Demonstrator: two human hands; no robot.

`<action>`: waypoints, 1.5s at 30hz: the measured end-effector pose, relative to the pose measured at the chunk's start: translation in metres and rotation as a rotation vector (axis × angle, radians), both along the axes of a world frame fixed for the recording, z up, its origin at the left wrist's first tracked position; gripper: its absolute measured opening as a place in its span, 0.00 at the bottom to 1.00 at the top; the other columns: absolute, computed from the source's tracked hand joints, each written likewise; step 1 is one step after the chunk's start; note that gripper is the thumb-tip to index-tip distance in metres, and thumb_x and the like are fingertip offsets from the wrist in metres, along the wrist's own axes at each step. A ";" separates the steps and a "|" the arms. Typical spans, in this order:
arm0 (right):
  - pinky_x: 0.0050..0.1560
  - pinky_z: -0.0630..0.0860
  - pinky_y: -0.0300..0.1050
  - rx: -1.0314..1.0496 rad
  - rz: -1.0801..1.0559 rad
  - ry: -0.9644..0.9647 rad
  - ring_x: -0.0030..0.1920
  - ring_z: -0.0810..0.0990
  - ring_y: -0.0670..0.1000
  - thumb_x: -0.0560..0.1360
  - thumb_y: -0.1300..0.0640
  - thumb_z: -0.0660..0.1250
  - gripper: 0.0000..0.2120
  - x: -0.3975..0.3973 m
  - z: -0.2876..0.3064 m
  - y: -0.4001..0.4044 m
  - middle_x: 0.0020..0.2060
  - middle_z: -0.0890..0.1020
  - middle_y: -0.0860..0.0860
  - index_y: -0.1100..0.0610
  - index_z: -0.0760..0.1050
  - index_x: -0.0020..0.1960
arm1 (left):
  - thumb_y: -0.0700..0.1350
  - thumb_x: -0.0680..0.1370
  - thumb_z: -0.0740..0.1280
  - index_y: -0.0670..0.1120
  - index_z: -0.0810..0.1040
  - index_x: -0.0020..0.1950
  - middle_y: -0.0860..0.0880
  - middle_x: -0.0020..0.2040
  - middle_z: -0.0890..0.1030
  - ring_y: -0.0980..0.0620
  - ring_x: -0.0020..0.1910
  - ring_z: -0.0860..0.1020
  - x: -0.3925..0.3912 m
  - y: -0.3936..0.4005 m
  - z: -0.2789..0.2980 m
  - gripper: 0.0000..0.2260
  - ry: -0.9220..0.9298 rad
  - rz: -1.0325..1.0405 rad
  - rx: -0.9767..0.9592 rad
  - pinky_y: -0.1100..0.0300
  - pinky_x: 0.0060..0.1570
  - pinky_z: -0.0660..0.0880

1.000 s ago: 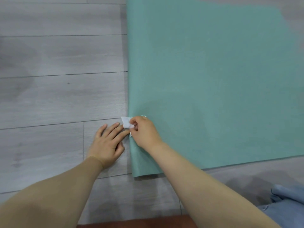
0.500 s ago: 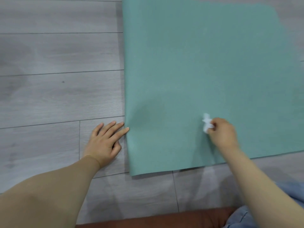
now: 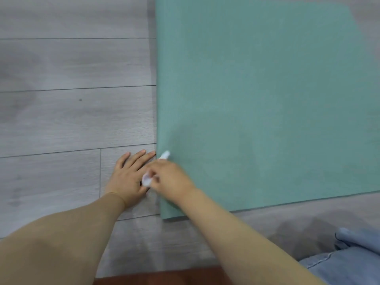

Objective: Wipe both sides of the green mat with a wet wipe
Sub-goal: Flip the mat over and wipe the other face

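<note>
No text, label, brand, number or sign can be read anywhere in the head view. The green mat (image 3: 257, 99) shows only a plain, fine-textured face, and the grey wood-look floor (image 3: 72, 120) carries nothing but grain lines and plank seams. The white wet wipe (image 3: 165, 155) is blurred and shows no print, and the blue denim (image 3: 349, 262) at the lower right shows only a stitched seam.
</note>
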State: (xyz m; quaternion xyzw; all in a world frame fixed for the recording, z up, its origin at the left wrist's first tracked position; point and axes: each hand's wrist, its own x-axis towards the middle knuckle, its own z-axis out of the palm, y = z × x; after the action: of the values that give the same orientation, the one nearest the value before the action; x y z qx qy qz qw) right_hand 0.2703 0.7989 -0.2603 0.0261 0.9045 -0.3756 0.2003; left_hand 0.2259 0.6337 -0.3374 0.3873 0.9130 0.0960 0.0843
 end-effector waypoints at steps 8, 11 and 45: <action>0.37 0.71 0.43 0.361 -0.465 0.054 0.36 0.79 0.58 0.76 0.55 0.67 0.09 0.066 -0.007 0.143 0.40 0.83 0.60 0.60 0.81 0.44 | 0.46 0.74 0.57 0.56 0.73 0.73 0.51 0.72 0.74 0.47 0.72 0.70 -0.001 0.001 0.004 0.26 -0.001 0.010 0.048 0.42 0.72 0.61; 0.41 0.74 0.50 0.587 -0.771 -0.111 0.40 0.79 0.64 0.75 0.56 0.68 0.10 0.115 -0.001 0.240 0.40 0.82 0.66 0.64 0.78 0.41 | 0.46 0.74 0.57 0.56 0.72 0.73 0.51 0.72 0.73 0.47 0.72 0.70 -0.002 0.000 0.003 0.26 0.000 0.003 0.046 0.42 0.72 0.61; 0.33 0.74 0.46 0.395 0.080 0.209 0.36 0.79 0.60 0.65 0.57 0.74 0.07 0.061 -0.021 0.022 0.38 0.80 0.59 0.56 0.77 0.40 | 0.48 0.74 0.56 0.55 0.72 0.73 0.51 0.72 0.73 0.46 0.72 0.69 -0.002 0.002 0.004 0.27 -0.006 0.011 0.035 0.43 0.72 0.59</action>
State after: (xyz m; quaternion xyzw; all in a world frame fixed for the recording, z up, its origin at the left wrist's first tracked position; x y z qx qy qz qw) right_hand 0.3316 0.8213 -0.2814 -0.0100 0.9767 -0.1836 0.1110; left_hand 0.2241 0.6362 -0.3331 0.3833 0.9132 0.1135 0.0798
